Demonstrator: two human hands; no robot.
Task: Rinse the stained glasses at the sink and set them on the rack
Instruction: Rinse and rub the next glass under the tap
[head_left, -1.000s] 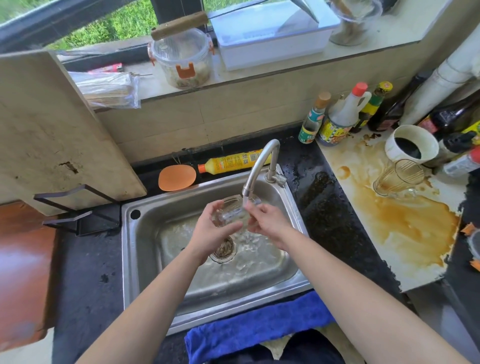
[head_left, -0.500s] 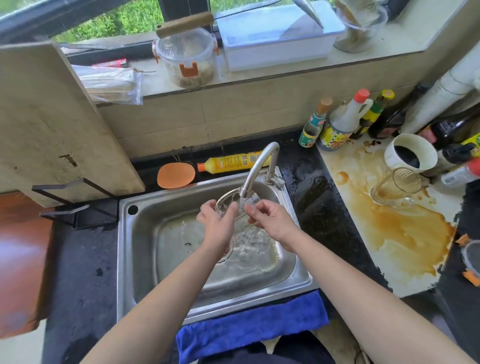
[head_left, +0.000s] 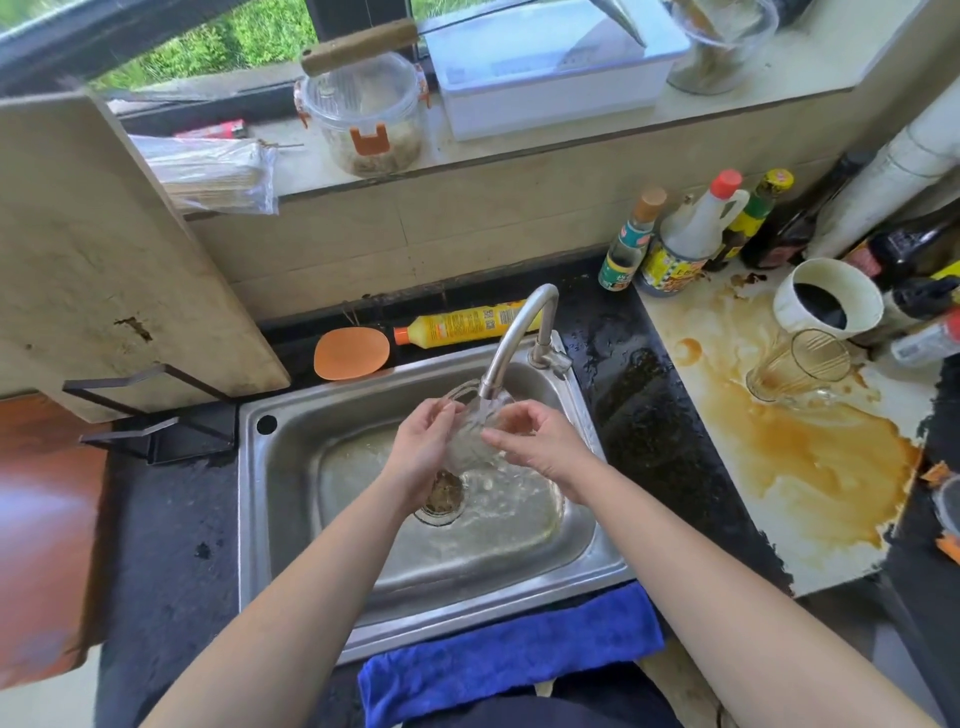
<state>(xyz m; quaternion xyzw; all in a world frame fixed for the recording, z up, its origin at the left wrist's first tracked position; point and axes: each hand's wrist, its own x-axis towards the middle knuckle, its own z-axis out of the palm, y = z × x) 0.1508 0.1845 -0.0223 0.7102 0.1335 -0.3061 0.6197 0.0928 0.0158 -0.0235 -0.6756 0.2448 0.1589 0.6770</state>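
A clear glass (head_left: 470, 431) is held under the running faucet (head_left: 511, 338), over the steel sink (head_left: 275, 519). My left hand (head_left: 423, 449) grips its left side, fingers curled round it. My right hand (head_left: 535, 441) holds the right side with fingers and thumb curled at the rim. Water streams over the glass into the basin. A second glass (head_left: 797, 366), stained brown, lies on its side on the white board (head_left: 810, 545) at the right, in a brown spill. A black wire rack (head_left: 150, 415) stands left of the sink.
A white cup (head_left: 826, 301) of dark liquid and several sauce bottles (head_left: 691, 234) crowd the back right. A yellow bottle (head_left: 462, 325) and orange scrubber (head_left: 350, 353) lie behind the sink. A blue towel (head_left: 509, 654) hangs at the front edge. A large board (head_left: 104, 249) leans at the left.
The glass has turned in my hands under the stream, its mouth tipping up toward the spout. Both hands shifted slightly but stay at the faucet.
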